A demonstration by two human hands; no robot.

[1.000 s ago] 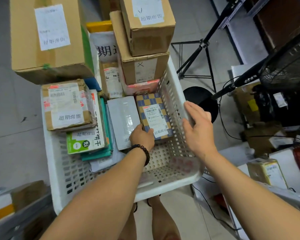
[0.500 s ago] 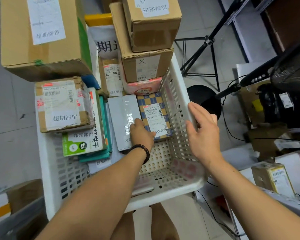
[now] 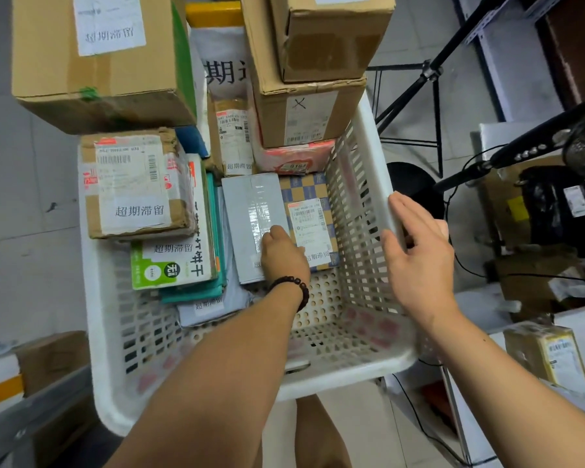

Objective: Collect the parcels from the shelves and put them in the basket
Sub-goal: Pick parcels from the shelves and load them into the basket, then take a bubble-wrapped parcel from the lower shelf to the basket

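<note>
A person's left hand, beaded bracelet at the wrist, rests knuckles-up on a grey parcel and a checkered parcel lying side by side inside the white basket; fingers hidden, so can't tell whether it grips either. Right hand is spread flat vs. the basket's right rim, holding nothing. Taped cardboard pkgs, incl. a brown box at left, fill the far end.
</note>
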